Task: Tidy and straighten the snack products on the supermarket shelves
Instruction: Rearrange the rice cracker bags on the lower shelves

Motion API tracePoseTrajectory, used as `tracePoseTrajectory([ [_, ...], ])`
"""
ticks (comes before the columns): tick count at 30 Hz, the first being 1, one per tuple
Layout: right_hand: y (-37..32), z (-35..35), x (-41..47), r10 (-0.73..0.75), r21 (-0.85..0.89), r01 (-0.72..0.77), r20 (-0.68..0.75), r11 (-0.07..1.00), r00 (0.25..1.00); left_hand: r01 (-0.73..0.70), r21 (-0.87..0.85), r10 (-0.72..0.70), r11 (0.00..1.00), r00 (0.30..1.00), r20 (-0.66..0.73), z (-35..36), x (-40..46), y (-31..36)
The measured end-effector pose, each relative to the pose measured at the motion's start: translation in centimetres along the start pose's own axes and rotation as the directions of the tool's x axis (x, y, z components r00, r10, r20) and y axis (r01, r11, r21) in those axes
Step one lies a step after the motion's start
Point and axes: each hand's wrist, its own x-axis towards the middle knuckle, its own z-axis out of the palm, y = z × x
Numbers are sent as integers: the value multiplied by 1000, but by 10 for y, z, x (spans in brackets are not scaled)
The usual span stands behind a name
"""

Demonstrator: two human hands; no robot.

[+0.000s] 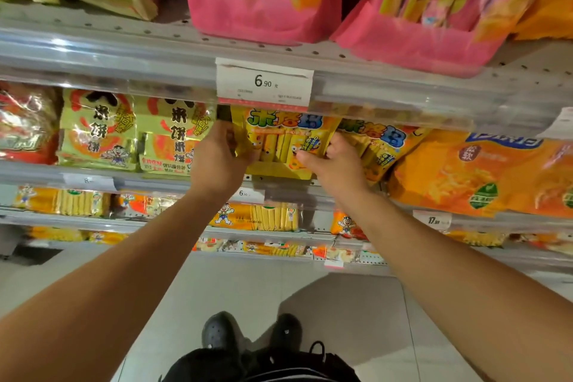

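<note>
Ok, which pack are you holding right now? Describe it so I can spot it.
Find the white 6.90 price tag on the shelf rail. Directly beneath, the yellow pack sits between the left hand and right hand. Unlike the tilted twin pack beside it, it stands upright.

both bare arms are reaching forward and up; the left hand [217, 155] and right hand [338, 164] are curling their fingers, thumbs pointing inward.

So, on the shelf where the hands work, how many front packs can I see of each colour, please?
Red pack: 1
Green packs: 2
Yellow packs: 2
Orange pack: 1
Total: 6
The left hand and right hand grip one yellow pack.
</note>
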Motion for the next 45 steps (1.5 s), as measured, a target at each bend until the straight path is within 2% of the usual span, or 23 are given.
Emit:
tracePoseTrajectory([
  [4, 8, -1, 2, 25, -77, -26, -14, 997, 1000, -35, 12, 36, 999, 999, -36, 8, 0, -8],
  [8, 10, -3, 3, -3, -148, -6, -61, 989, 998, -15, 21, 14, 1000, 999, 31, 13, 5, -15],
  [14, 6, 4, 9, -1, -139, -15, -114, 990, 994, -38, -106, 44, 994, 997, 61, 11, 13, -15],
  [17, 5, 9, 12, -4, -135, -11, -116, 991, 993, -14, -93, 19, 996, 998, 62, 12, 20, -15],
  [21, 7, 12, 11, -19, -225, -11, -131, 974, 991, -35, -52, 37, 998, 998, 41, 13, 20, -17],
  [28, 2, 12, 10, 33, -242, -58, -108, 969, 994, 21, -58, -18, 998, 998, 53, 11, 20, -14],
  [32, -5, 6, 9, 101, -250, -108, -39, 962, 994, -52, -73, 53, 996, 999, 9, 6, 13, -4],
  [35, -6, -2, 3, 168, -144, -163, 18, 976, 986, -164, -111, 162, 980, 986, -35, -1, -6, 2],
  [37, -2, -9, -8, 147, -155, -145, -2, 977, 989, -224, -21, 224, 974, 974, -25, -6, -27, -7],
  [39, 9, -12, -26, 35, -280, -48, -50, 959, 998, -249, 173, 244, 953, 969, 48, -14, -47, -27],
  [41, 24, -8, -44, -90, -350, 69, -44, 934, 995, -298, 379, 262, 876, 954, 145, -24, -63, -52],
  [42, 30, -4, -52, -152, -382, 135, -13, 914, 988, -305, 467, 244, 830, 951, 188, -29, -68, -63],
  [45, 45, 13, -60, -307, -508, 341, 153, 791, 939, -227, 631, 67, 742, 962, 266, -43, -74, -91],
])
